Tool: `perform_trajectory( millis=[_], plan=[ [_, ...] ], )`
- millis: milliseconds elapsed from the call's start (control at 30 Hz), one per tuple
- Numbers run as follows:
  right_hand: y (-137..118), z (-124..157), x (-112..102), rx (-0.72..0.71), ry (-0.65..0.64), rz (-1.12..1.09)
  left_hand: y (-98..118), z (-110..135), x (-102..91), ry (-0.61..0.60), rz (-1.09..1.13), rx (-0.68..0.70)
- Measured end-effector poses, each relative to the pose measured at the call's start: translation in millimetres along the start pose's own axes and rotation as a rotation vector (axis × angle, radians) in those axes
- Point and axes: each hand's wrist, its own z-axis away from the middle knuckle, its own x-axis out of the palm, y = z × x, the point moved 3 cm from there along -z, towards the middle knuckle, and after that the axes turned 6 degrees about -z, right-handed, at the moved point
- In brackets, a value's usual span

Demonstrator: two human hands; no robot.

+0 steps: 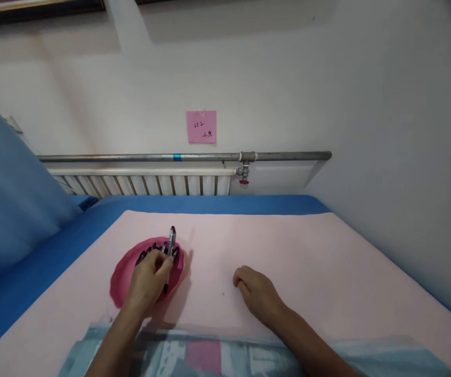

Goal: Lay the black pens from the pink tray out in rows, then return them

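Note:
Over the pink bowl (117, 283) my left hand (149, 278) pinches a pen (171, 242) between thumb and fingers. The pen is clear and black, held nearly upright with one dark end up and the other down at the bowl. Several more black-capped pens (143, 255) lie in the bowl, partly hidden behind my left hand. To the right, my right hand (257, 293) rests on the pink mat with fingers curled in; nothing shows in them.
The pink mat (288, 251) covers a blue surface (225, 204). Light blue patterned cloth (166, 351) lies along the near edge. Behind stand a white radiator (170, 183), a metal pipe (139, 157) and a valve (244, 172). A blue curtain (13, 199) hangs at left.

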Motion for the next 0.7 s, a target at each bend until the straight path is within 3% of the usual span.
perform_trajectory(
  millis=[100,200,267,367,533,700],
  plan=[
    [-1.4,-0.6,0.5,0.066,0.046,-0.192,16.6,12.0,24.4,-0.227,0.666,-0.018],
    [-3.7,-1.0,5.7,0.268,0.069,-0.562,33.2,27.4,54.5,-0.452,0.957,-0.095],
    [-7.6,-0.9,10.5,0.375,0.079,-0.828,40.4,36.8,70.7,-0.539,1.01,-0.165],
    [-16.3,-1.0,14.9,0.39,0.086,-1.089,46.7,47.7,86.5,-0.635,0.992,-0.245],
    [-21.5,1.8,14.7,0.411,0.127,-0.977,51.6,56.4,96.0,-0.74,0.968,-0.25],
    [-21.0,2.6,15.3,0.467,0.105,-0.924,50.7,58.7,101.9,-0.746,0.985,-0.235]
  ],
)
